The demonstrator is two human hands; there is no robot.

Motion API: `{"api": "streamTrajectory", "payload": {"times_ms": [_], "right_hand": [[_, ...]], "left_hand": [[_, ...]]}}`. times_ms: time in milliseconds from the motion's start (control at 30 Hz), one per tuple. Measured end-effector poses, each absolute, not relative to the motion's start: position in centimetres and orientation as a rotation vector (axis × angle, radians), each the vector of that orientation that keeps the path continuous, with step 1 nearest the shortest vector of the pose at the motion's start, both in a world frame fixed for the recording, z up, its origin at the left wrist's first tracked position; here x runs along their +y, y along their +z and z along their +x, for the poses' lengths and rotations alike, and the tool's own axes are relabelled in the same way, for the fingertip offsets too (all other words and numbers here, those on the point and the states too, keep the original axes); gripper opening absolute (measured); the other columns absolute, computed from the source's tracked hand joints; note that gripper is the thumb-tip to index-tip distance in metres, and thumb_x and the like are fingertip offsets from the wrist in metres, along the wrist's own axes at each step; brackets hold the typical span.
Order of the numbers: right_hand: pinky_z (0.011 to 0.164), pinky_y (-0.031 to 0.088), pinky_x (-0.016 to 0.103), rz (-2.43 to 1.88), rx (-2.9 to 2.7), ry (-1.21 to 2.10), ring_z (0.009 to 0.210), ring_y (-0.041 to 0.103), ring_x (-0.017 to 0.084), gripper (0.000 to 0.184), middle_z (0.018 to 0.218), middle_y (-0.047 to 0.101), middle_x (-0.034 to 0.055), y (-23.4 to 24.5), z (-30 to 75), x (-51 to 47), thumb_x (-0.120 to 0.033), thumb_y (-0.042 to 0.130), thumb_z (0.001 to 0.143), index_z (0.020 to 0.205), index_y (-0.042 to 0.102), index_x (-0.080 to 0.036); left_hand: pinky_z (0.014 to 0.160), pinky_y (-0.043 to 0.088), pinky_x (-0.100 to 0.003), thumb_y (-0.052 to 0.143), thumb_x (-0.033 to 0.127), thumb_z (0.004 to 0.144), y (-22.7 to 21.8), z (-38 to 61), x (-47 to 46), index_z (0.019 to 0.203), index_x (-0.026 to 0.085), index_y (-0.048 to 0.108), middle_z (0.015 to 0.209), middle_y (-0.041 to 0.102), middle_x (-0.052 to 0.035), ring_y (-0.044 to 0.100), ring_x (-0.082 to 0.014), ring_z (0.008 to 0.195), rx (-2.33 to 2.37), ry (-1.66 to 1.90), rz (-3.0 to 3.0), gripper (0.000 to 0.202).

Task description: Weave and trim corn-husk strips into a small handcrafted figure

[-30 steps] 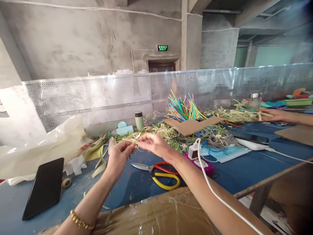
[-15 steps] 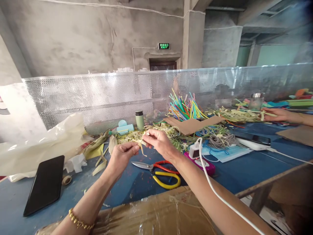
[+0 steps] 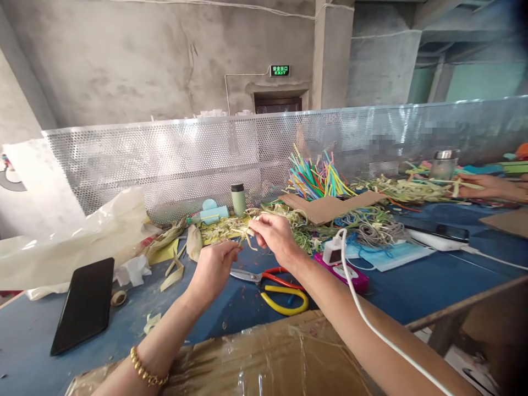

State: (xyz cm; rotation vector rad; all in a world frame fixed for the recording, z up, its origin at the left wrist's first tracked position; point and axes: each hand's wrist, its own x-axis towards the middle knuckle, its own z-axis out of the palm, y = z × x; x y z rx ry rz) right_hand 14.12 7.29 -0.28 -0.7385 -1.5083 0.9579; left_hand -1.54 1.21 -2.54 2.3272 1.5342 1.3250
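Note:
My right hand (image 3: 274, 236) is closed in a pinch on a pale corn husk strip (image 3: 249, 240), whose loose end hangs below the fingers. To the left and slightly lower, my left hand (image 3: 214, 269) is also closed, thumb against fingers. Whatever it may hold is too small to make out. A small gap separates the two hands. Scissors (image 3: 264, 280) with one red and one yellow handle lie beneath them on the blue table. Behind the hands spreads a heap of husk strips (image 3: 223, 228), with a wider piece of corn husk (image 3: 193, 242) at its left end.
Colourful pipe cleaners (image 3: 315, 179) stand behind folded cardboard (image 3: 330, 206). A green bottle (image 3: 238, 199) stands at the back. A black tablet (image 3: 84, 305) lies left. A white cable (image 3: 363, 316) crosses over my right forearm from a purple power strip (image 3: 350, 275). Another person's hand (image 3: 478, 187) holds husk at right.
My hands have moved apart; the left one has dropped away from the strip, which stays in my right hand. The view has shifted slightly. The other person's hand still holds husk.

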Motion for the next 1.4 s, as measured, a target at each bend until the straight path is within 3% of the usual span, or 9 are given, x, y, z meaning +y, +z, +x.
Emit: {"api": "streamTrajectory", "payload": {"times_ms": [300,500,633,733,833,967,1133,1267,1400], "right_hand": [[0.038,0.028,0.022,-0.537,-1.291,1.291,0.035,0.038,0.005,0.024,0.047,0.051,-0.0045,-0.3,13.6,7.2,-0.032,0.067,0.070,0.056,0.056,-0.016],[0.036,0.027,0.023,-0.587,-1.295,1.215,0.032,0.037,0.005,0.028,0.043,0.052,-0.0032,-0.9,12.9,7.0,-0.035,0.067,0.071,0.054,0.057,-0.016],[0.035,0.026,0.023,-0.646,-1.381,1.140,0.033,0.040,0.005,0.027,0.057,0.062,0.0004,-1.1,12.4,6.7,-0.035,0.066,0.074,0.058,0.056,-0.016],[0.036,0.028,0.024,-0.653,-1.493,1.097,0.037,0.043,0.007,0.031,0.062,0.063,0.0011,-1.0,12.7,6.7,-0.045,0.063,0.079,0.065,0.058,-0.017],[0.048,0.039,0.025,-0.663,-1.567,0.855,0.053,0.053,0.011,0.032,0.069,0.065,0.0028,-0.3,13.6,6.8,-0.049,0.062,0.082,0.078,0.063,-0.017],[0.076,0.045,0.031,-0.591,-1.822,0.602,0.089,0.061,0.018,0.022,0.099,0.070,0.0073,0.6,14.6,6.6,-0.035,0.065,0.081,0.094,0.069,-0.018],[0.073,0.045,0.030,-0.455,-2.055,0.883,0.078,0.060,0.016,0.020,0.079,0.068,0.0028,0.7,14.8,5.9,-0.034,0.058,0.086,0.084,0.068,-0.017],[0.064,0.041,0.027,-0.496,-2.038,0.790,0.066,0.052,0.013,0.018,0.066,0.059,-0.0010,0.1,14.4,6.1,-0.030,0.063,0.081,0.068,0.062,-0.017],[0.063,0.040,0.027,-0.537,-1.957,0.773,0.063,0.049,0.011,0.018,0.065,0.055,-0.0020,-0.2,14.2,6.5,-0.028,0.065,0.079,0.066,0.060,-0.017]], "left_hand": [[0.054,0.037,-0.025,0.043,0.034,0.092,-1.8,-1.2,0.5,0.081,0.019,0.063,0.049,0.056,0.0026,0.052,-0.0148,0.047,1.599,1.525,1.982,0.028],[0.068,0.042,-0.029,0.058,0.032,0.084,-2.6,-1.6,2.0,0.100,0.020,0.063,0.082,0.071,-0.0059,0.064,-0.0216,0.075,1.766,1.508,2.133,0.020],[0.072,0.040,-0.030,0.058,0.025,0.084,-2.4,-1.6,1.9,0.088,0.021,0.065,0.072,0.068,-0.0029,0.062,-0.0207,0.072,1.839,1.583,2.195,0.009],[0.064,0.040,-0.028,0.051,0.029,0.088,-2.2,-1.4,1.5,0.074,0.019,0.065,0.064,0.066,-0.0021,0.059,-0.0173,0.060,1.613,1.544,2.050,0.022],[0.058,0.040,-0.027,0.055,0.041,0.086,-2.0,-1.3,1.2,0.082,0.016,0.067,0.068,0.069,-0.0033,0.058,-0.0151,0.054,1.274,1.527,1.734,0.028],[0.055,0.036,-0.027,0.062,0.042,0.080,-1.9,-1.3,0.8,0.083,0.012,0.069,0.065,0.069,-0.0055,0.053,-0.0130,0.051,1.058,1.481,1.553,0.032],[0.057,0.035,-0.028,0.059,0.042,0.084,-2.0,-1.4,0.8,0.064,0.013,0.067,0.055,0.064,-0.0055,0.051,-0.0134,0.051,1.048,1.382,1.609,0.035],[0.058,0.035,-0.028,0.056,0.040,0.086,-2.2,-1.5,0.8,0.066,0.013,0.069,0.056,0.064,-0.0060,0.052,-0.0138,0.052,1.005,1.316,1.653,0.036],[0.060,0.037,-0.028,0.055,0.041,0.087,-2.0,-1.4,0.5,0.068,0.011,0.069,0.063,0.068,-0.0089,0.054,-0.0137,0.054,0.987,1.279,1.654,0.038]]}}
